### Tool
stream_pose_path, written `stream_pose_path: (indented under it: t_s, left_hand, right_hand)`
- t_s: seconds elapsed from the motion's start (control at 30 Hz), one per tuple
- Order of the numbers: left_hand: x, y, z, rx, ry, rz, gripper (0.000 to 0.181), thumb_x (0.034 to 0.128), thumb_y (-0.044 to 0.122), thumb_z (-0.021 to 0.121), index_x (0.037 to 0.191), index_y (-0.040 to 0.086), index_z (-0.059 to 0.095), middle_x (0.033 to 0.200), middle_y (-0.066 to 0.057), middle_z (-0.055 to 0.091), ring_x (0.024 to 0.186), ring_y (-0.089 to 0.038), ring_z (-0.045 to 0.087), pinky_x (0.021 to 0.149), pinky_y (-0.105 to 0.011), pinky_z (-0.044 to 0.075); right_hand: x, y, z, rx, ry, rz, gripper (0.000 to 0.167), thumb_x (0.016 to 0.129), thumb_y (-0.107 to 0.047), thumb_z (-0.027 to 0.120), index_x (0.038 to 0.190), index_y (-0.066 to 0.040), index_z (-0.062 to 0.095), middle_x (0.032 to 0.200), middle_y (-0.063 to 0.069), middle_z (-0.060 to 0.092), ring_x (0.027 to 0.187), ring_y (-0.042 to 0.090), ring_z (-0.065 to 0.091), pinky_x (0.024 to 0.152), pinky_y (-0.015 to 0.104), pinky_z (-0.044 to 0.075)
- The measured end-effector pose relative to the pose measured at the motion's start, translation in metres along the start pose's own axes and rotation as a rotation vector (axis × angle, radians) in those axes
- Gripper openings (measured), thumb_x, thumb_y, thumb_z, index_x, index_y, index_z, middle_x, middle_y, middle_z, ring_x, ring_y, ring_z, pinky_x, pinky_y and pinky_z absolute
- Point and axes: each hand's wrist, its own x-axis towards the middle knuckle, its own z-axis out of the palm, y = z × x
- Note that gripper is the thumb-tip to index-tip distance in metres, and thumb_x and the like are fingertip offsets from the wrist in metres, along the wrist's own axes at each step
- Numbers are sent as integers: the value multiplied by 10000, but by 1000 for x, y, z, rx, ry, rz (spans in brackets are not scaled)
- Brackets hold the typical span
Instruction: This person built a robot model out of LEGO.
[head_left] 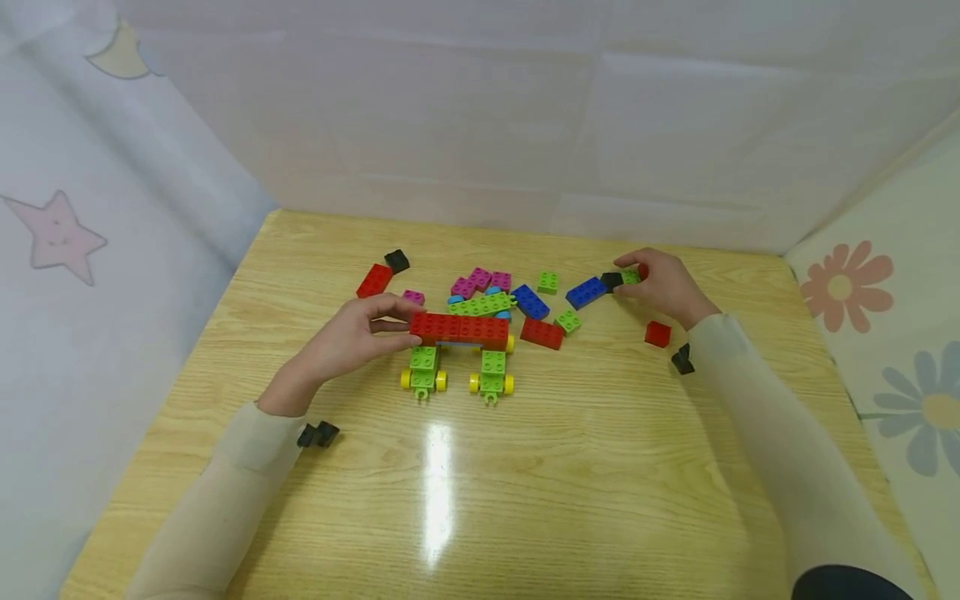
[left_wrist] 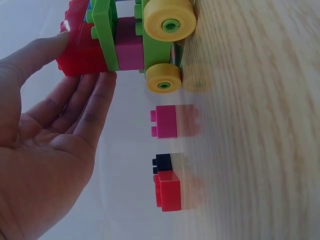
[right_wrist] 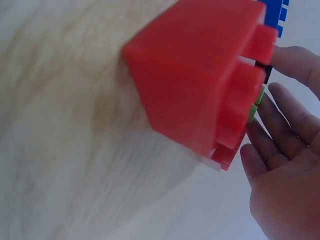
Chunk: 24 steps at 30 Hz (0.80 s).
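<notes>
A built vehicle with a red brick top (head_left: 459, 328), lime wheeled bases (head_left: 492, 371) and yellow wheels (left_wrist: 170, 20) stands near the middle of the table. My left hand (head_left: 347, 337) grips the left end of its red top (left_wrist: 82, 47); in the left wrist view the thumb of that hand (left_wrist: 55, 120) lies on one side and the fingers on another. At the back right my right hand (head_left: 660, 285) is spread around a black brick (head_left: 611, 281) and a green brick (head_left: 630, 276). The right wrist view has this hand (right_wrist: 287, 145) beyond a large red brick (right_wrist: 195, 75); contact cannot be told.
Between the hands lie blue bricks (head_left: 585, 292), a red brick (head_left: 542, 333), magenta bricks (head_left: 480, 278) and a lime base with blue wheels (head_left: 480, 305). Black pieces lie near the left sleeve (head_left: 327, 433) and right sleeve (head_left: 682, 359). Curtains border the table (head_left: 570, 500).
</notes>
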Motion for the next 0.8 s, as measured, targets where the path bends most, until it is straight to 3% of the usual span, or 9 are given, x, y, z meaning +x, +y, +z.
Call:
stream_pose_path:
  t_s: [0.13, 0.27, 0.5, 0.8]
  left_hand:
    - [1, -1, 0, -3, 0, 1, 440, 1037, 214, 833, 1444, 100, 714, 1584, -126, 638, 1401, -389, 683, 1121, -448, 627]
    - [2, -1, 0, 0, 0, 7, 439, 1034, 211, 835, 1442, 98, 718, 1581, -127, 643, 1401, -384, 678, 1141, -488, 611]
    - [1, -2, 0, -5, 0, -9, 443, 1033, 218, 838, 1445, 107, 719, 1569, -125, 639, 1394, -382, 693, 1100, -408, 638]
    - [1, -3, 0, -12, -2, -11, 444, 1032, 206, 838, 1446, 107, 715, 1577, -124, 636, 1400, -385, 690, 1096, -393, 640]
  right_hand:
    - [2, 0, -1, -7, -24, -2, 581, 1067, -223, 781, 1591, -60, 592, 1660, 222, 540, 1319, 415, 532, 1170, 645, 461]
    - [4, 3, 0, -10, -22, -1, 567, 1063, -215, 780, 1580, -62, 604, 1645, 210, 560, 1303, 399, 540, 1156, 627, 471]
    - [6, 5, 2, -57, -12, -13, 547, 1059, -222, 777, 1556, -48, 631, 1614, 222, 587, 1236, 409, 573, 1091, 606, 510]
    - [5, 5, 2, -92, -18, -10, 515, 1063, -168, 761, 1534, -2, 637, 1627, 262, 561, 1481, 511, 537, 1235, 695, 457]
